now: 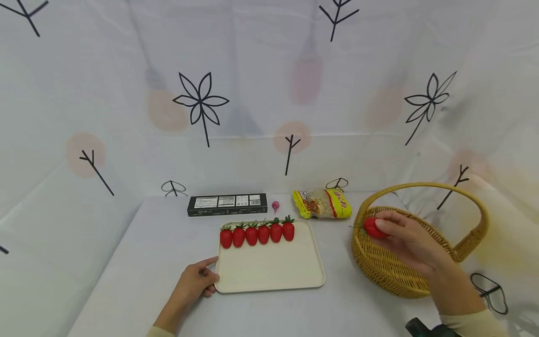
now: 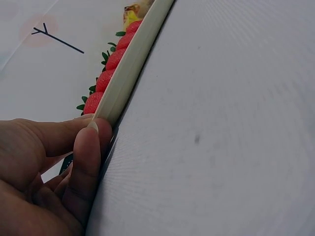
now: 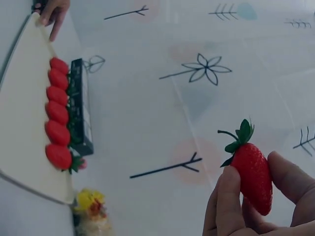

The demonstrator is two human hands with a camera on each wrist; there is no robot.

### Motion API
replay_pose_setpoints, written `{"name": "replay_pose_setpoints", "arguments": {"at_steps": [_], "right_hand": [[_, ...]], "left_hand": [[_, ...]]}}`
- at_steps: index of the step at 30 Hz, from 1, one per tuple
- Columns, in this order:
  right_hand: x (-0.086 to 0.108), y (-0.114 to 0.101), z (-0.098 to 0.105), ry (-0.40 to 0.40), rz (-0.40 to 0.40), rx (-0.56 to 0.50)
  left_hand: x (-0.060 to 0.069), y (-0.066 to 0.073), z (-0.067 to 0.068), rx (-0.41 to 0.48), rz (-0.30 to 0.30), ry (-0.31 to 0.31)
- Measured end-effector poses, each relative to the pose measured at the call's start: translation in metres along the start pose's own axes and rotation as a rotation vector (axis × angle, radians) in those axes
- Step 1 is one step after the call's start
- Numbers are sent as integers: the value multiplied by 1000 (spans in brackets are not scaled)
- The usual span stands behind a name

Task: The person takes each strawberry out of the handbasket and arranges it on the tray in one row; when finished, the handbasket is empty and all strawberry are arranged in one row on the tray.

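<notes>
My right hand [image 1: 402,238] holds a red strawberry [image 3: 253,177] with a green leafy cap, pinched between thumb and fingers. In the head view this strawberry is above the left part of a woven basket [image 1: 370,269] with a tall handle. At the left edge of a cream tray [image 1: 269,271], my left hand [image 1: 195,281] grips the rim between thumb and forefinger, as the left wrist view [image 2: 54,162] shows close up. Several strawberries [image 1: 251,235] lie side by side along the tray's far edge, leaves pointing away from me. The basket's floor is partly hidden by my right arm.
Behind the tray lie a long black box [image 1: 227,205], a small pink lollipop [image 1: 275,206] and a yellow-and-clear food packet [image 1: 323,203]. A white patterned cloth [image 1: 252,93] hangs at the back and sides. Some dark object [image 1: 425,329] shows by my right forearm.
</notes>
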State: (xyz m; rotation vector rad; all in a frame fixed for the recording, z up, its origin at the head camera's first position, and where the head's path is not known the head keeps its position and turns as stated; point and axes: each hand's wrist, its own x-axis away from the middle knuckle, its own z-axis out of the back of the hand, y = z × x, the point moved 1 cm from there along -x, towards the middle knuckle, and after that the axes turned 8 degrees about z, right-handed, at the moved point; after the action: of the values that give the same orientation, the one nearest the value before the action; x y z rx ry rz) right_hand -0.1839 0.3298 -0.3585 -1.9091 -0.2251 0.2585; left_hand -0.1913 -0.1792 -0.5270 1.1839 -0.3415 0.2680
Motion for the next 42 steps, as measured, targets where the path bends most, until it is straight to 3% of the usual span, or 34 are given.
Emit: {"name": "replay_pose_setpoints", "arguments": {"at_steps": [9,17,25,30,36,42], "right_hand": [[-27,15,-43,-17,-21,60],[-63,36,-65,107,-96,140],[-99,67,-65,182,-108,111],[-117,84,-62,298,-149,129],[-130,105,-54,379,-196,185],[-136,127,-45,384,-192,225]], "left_hand": [[0,0,0,15,-2,-7],[-2,0,0,26,-5,-13],[-3,0,-1,36,-2,-15],[-1,1,0,35,-18,-14],[1,1,1,33,-26,-16],[1,1,0,2,-16,-1]]}}
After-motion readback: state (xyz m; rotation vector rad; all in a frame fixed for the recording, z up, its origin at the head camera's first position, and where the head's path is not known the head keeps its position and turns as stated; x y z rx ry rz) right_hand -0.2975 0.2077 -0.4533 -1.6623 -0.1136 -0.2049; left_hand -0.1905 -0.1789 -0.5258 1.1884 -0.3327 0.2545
